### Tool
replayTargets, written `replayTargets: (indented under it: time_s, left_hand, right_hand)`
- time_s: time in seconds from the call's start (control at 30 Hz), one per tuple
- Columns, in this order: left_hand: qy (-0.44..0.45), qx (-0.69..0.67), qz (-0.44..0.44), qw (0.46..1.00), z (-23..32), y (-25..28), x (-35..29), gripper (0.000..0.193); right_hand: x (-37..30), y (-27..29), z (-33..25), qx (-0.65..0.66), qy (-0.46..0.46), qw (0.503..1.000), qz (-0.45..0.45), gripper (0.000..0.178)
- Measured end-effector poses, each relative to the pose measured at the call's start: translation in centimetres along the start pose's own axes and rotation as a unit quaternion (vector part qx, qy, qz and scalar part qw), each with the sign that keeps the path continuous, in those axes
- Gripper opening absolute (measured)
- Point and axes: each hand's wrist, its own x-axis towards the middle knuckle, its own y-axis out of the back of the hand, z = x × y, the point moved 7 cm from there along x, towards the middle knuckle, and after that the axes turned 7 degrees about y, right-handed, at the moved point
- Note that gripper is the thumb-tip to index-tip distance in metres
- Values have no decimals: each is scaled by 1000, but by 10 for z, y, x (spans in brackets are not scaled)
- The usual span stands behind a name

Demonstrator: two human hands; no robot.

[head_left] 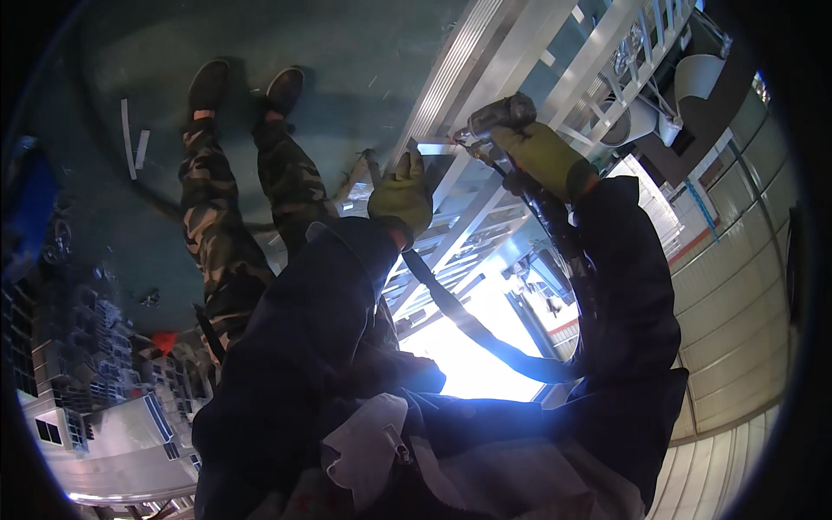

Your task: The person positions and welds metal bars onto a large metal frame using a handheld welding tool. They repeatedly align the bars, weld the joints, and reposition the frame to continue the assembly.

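My right hand (542,156), in a yellow-green work glove, is wrapped round a dark handheld tool (503,114) with a thick cylindrical body; its exact kind is unclear. The tool's front end meets a short bright metal piece (436,149) beside the aluminium frame (511,65). To the left, my left hand (403,195) wears a similar glove and stays close to that piece and the frame's edge. Its fingers look mostly curled, with one or two raised; what they hold is hard to make out. A narrow strip (373,167) shows just behind this hand.
Legs in camouflage trousers (208,199) stand on the green floor (347,69), with pale metal strips (130,139) lying beyond. A dark strap or hose (485,334) loops below my hands. White containers (633,121) are at upper right, near a panelled wall (737,286).
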Motion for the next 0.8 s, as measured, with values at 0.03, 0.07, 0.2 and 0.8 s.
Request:
replayTargets:
  time_s: [0.03, 0.07, 0.2, 0.8]
  left_hand:
    - [6, -14, -9, 1000, -2, -1, 0, 74]
    - [11, -27, -19, 999, -2, -1, -1, 74]
    - [13, -25, -11, 1000, -2, 3, -1, 70]
    - [13, -20, 21, 999, -2, -6, 2, 68]
  right_hand:
    - [1, 0, -3, -39, 20, 999, -10, 35]
    - [2, 0, -7, -78, 39, 996, -17, 34]
    - [7, 0, -11, 6, -24, 999, -23, 32]
    - [23, -3, -14, 95, -150, 984, 9, 32]
